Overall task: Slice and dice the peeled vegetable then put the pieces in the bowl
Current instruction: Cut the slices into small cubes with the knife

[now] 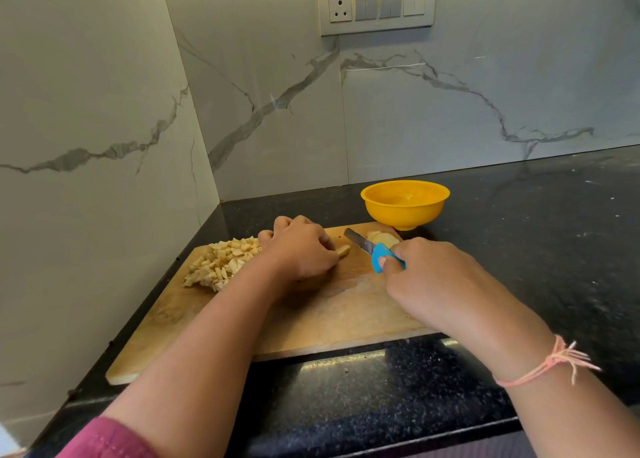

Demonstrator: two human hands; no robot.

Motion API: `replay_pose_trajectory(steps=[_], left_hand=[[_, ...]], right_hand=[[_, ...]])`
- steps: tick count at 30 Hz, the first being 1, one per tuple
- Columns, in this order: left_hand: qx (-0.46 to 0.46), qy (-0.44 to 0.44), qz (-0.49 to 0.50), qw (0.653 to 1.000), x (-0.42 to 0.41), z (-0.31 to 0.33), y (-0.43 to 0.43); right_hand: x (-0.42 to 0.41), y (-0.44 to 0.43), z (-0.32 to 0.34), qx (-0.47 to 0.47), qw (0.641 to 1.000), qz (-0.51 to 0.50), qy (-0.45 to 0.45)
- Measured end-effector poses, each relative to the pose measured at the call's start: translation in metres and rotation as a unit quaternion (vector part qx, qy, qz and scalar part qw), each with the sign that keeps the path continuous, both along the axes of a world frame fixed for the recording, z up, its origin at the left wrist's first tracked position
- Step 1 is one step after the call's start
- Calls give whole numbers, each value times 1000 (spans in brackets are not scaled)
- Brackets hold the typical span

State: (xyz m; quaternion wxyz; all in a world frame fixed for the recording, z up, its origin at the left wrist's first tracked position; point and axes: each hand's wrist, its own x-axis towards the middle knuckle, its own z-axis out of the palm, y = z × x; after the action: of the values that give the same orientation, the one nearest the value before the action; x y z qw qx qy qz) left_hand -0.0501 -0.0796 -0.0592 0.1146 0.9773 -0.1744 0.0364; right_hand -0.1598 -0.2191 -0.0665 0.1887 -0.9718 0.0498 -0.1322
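Head view: left grip (pixel 301 246) round a vegetable piece (pixel 343 250), right grip (pixel 433 277) round knife (pixel 360 241), bowl (pixel 405 213) beyond board (pixel 346 312).

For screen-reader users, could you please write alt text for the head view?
The left hand holds a pale vegetable piece on a wooden cutting board while the right hand grips a blue-handled knife. Diced pieces are piled on its left; a yellow plastic bowl stands behind.

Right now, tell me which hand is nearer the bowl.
Right. The right hand, gripping the knife, is just on the near side of the bowl; the left hand is farther left on the board, holding a piece beside the diced pile.
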Motion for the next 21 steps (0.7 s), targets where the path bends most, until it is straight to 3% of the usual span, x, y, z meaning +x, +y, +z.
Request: replay_pose_trajectory(steps=[8, 21], left_hand=[[-56, -9, 33, 998, -1, -5, -4], [-26, -100, 61, 993, -6, -10, -12]], right_hand=[[-12, 9, 1, -25, 1000, -2, 17], [-13, 26, 11, -57, 997, 19, 41]])
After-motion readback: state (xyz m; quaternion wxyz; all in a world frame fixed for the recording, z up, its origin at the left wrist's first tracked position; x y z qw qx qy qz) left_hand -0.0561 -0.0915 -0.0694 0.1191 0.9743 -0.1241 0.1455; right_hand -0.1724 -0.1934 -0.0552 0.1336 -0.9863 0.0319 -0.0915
